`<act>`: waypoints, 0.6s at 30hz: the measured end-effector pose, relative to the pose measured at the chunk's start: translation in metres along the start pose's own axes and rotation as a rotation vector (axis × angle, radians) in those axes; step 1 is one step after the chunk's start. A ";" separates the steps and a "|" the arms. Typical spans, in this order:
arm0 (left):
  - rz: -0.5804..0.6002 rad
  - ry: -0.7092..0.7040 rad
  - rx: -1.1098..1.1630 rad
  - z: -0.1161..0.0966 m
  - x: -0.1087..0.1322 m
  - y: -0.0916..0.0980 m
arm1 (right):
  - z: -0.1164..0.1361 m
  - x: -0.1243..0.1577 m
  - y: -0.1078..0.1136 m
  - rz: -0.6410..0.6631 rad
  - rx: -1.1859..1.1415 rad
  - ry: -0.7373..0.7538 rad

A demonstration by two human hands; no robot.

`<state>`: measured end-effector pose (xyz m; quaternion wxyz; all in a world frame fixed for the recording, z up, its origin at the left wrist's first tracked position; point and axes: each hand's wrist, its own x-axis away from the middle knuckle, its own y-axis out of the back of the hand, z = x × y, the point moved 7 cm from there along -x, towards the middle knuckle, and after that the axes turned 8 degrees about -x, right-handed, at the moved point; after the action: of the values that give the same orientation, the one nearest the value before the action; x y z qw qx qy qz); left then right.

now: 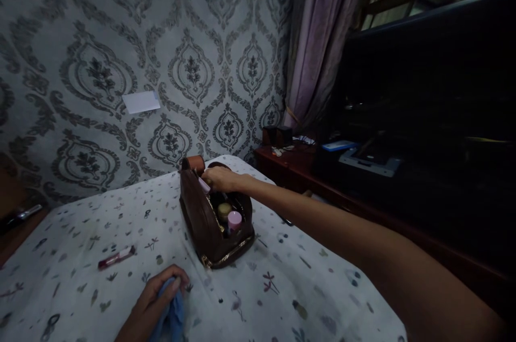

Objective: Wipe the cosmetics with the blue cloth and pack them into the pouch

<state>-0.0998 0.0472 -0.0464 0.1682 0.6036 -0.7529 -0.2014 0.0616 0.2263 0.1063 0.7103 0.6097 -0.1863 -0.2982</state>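
Observation:
My left hand point(163, 293) rests low over the patterned sheet, its fingers closed around a crumpled blue cloth point(174, 312). A brown cosmetic bag point(197, 218) stands unzipped in the middle, with a gold zipper along its open rim. My right hand point(221, 178) reaches into the far end of this bag, fingers curled downward and the tips hidden; what they grip cannot be made out. Beside those fingers is a pale pink item point(203, 185). Inside the bag sit a pink-lidded jar point(234, 220) and a round gold-green lid point(224, 211). Left of the bag lies a dark red lip gloss tube point(116, 258).
A white sheet with small prints point(258, 293) covers the surface. At right, a dark red wooden stand point(286, 156) holds small black boxes point(277, 136) and a large black screen point(403, 78). Patterned wallpaper and a purple curtain point(314, 35) are behind.

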 end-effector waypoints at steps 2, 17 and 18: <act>-0.005 -0.010 -0.001 -0.002 0.000 -0.001 | 0.002 0.000 -0.001 0.008 0.004 0.005; -0.025 0.000 0.019 -0.002 0.002 -0.001 | 0.002 0.004 -0.005 -0.001 0.007 0.078; -0.025 -0.004 0.019 -0.003 0.002 -0.001 | 0.002 0.004 -0.005 -0.001 0.007 0.080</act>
<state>-0.0974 0.0449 -0.0445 0.1581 0.6142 -0.7475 -0.1975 0.0623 0.2223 0.1011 0.7151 0.6235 -0.1586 -0.2733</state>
